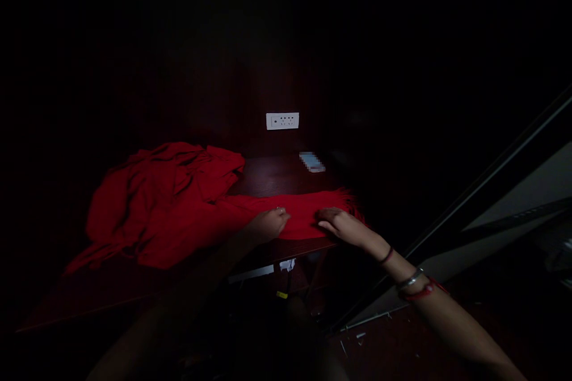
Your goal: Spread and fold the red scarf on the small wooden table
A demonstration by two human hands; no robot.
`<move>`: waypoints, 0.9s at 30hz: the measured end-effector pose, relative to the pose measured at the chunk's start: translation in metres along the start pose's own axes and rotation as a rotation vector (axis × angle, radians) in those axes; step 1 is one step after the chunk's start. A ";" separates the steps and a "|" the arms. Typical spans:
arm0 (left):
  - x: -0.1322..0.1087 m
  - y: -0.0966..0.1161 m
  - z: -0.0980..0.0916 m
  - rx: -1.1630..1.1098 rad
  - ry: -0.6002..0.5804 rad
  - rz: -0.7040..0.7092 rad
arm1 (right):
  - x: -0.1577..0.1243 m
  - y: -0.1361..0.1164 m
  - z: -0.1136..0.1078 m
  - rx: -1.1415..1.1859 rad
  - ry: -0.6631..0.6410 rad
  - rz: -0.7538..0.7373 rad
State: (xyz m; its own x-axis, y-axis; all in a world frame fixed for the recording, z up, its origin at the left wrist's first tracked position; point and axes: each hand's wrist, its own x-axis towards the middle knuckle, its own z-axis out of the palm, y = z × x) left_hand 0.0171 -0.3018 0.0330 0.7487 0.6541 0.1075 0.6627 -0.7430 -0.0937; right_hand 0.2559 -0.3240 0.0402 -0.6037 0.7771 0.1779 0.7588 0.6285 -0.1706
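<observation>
A red fringed scarf [308, 205] lies on a dark wooden desk. Its right end is spread in a flat strip ending in loose fringe, while the rest forms a crumpled heap on the left. My left hand [269, 224], wearing a ring, is closed at the middle of the strip, its fingers curled together on the cloth. Toward the fringed end, my right hand [342, 225] rests on the scarf with bent fingers and the thumb apart. Bracelets circle the right wrist. Deep shadow covers much of the left forearm.
Behind the scarf, a phone-like object with a pixelated face [311, 162] lies on the desk [272, 174]. A white socket panel [282, 121] is on the back wall. Below the front edge hangs a cable with a yellow tag [282, 295]. A dark slanted frame [496, 164] stands at right.
</observation>
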 end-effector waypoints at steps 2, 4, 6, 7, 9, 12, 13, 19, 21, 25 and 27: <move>0.017 0.000 0.008 -0.035 0.057 -0.190 | 0.024 -0.015 0.011 -0.034 0.064 0.121; 0.026 0.002 0.022 -0.062 0.042 -0.369 | 0.041 -0.019 0.027 -0.053 0.018 0.244; 0.028 0.003 0.037 -0.084 0.012 -0.476 | 0.044 -0.009 0.042 -0.075 -0.079 0.355; 0.027 0.003 0.043 -0.090 0.009 -0.504 | 0.041 0.000 0.046 -0.094 -0.118 0.410; 0.023 0.003 0.051 -0.099 0.016 -0.539 | 0.028 0.023 0.048 -0.139 -0.158 0.526; 0.024 0.003 0.049 -0.138 -0.037 -0.583 | 0.012 0.049 0.036 -0.177 -0.213 0.680; 0.027 0.003 0.046 -0.150 -0.067 -0.598 | 0.012 0.052 0.031 -0.186 -0.226 0.707; 0.057 0.010 0.033 -0.142 -0.026 -0.541 | 0.063 0.019 0.034 -0.177 -0.072 0.447; 0.061 0.009 0.036 -0.174 -0.049 -0.571 | 0.077 0.015 0.044 -0.146 -0.128 0.398; 0.061 0.006 0.041 -0.229 -0.097 -0.616 | 0.070 0.046 0.052 -0.160 -0.173 0.552; 0.062 0.005 0.042 -0.244 -0.102 -0.614 | 0.054 0.071 0.046 -0.181 -0.196 0.661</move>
State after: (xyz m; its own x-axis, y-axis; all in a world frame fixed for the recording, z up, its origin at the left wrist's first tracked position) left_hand 0.0677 -0.2590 -0.0023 0.2429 0.9697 -0.0250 0.9548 -0.2344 0.1828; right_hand 0.2658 -0.2365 -0.0073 -0.0228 0.9959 -0.0879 0.9996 0.0216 -0.0156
